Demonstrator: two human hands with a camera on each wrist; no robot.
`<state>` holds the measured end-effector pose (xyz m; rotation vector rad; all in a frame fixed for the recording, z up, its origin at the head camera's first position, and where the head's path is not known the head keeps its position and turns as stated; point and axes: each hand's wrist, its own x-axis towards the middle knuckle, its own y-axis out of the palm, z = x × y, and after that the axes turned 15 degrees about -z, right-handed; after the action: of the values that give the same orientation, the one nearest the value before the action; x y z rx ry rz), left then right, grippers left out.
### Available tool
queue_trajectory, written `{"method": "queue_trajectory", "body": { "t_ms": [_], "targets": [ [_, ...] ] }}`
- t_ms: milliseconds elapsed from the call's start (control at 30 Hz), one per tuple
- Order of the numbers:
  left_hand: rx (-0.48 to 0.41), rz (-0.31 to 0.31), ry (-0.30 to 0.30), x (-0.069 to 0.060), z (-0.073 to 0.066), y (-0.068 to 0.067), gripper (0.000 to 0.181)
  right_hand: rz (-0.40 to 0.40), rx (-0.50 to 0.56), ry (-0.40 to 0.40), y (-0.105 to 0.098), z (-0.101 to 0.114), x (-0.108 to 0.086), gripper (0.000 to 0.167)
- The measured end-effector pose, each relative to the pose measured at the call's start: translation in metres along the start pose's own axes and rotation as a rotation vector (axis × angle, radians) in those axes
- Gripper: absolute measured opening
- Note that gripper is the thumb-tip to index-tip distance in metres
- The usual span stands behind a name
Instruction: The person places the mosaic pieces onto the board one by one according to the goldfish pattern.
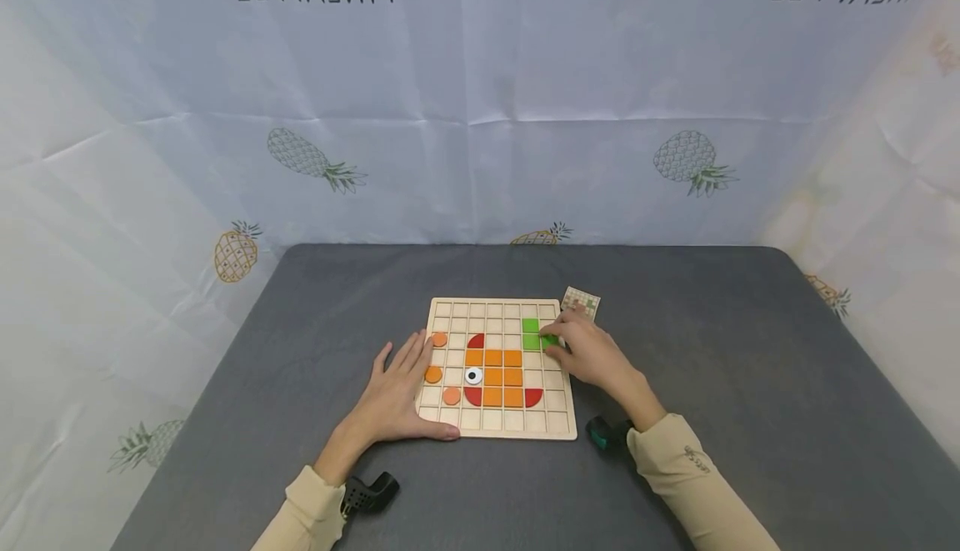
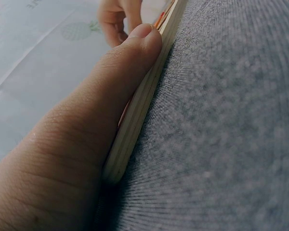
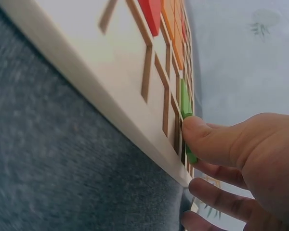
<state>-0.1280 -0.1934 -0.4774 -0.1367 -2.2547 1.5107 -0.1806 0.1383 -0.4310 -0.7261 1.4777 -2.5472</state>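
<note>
A wooden grid board lies flat on the table. My left hand rests along its left edge with fingers extended, the thumb lying at the front left corner region. At the board's right side, my right hand pinches a green tile between thumb and fingers, low over the grid. Beside it sit green square tiles in their cells. Orange square tiles, red rounded tiles and a round eye tile form a block mid-board. Orange discs occupy cells at the left.
A small pattern card lies just past the board's upper right corner, partly behind the right hand. The dark grey table extends around the board. A pineapple-print cloth hangs behind it.
</note>
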Motion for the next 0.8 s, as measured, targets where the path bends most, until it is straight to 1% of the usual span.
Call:
{"method": "queue_trajectory", "body": {
  "t_ms": [167,400,467,800],
  "targets": [
    [0.004,0.000,-0.001,0.0001,-0.0001,0.0005,0.143,0.003,-0.027,-0.006,0.0015,0.0017,0.0003,0.028],
    [-0.012,-0.008,-0.004,0.0001,-0.0003,0.0000,0.143,-0.018,-0.027,-0.033,0.0007,0.0012,0.0010,0.029],
    [-0.011,-0.008,-0.006,0.0002,-0.0003,0.0001,0.143,-0.019,-0.028,-0.028,0.0002,0.0010,0.0011,0.029],
    [-0.027,-0.008,-0.004,-0.0006,0.0002,-0.0002,0.143,0.010,-0.035,-0.018,-0.0001,0.0005,0.0035,0.028]
  ]
}}
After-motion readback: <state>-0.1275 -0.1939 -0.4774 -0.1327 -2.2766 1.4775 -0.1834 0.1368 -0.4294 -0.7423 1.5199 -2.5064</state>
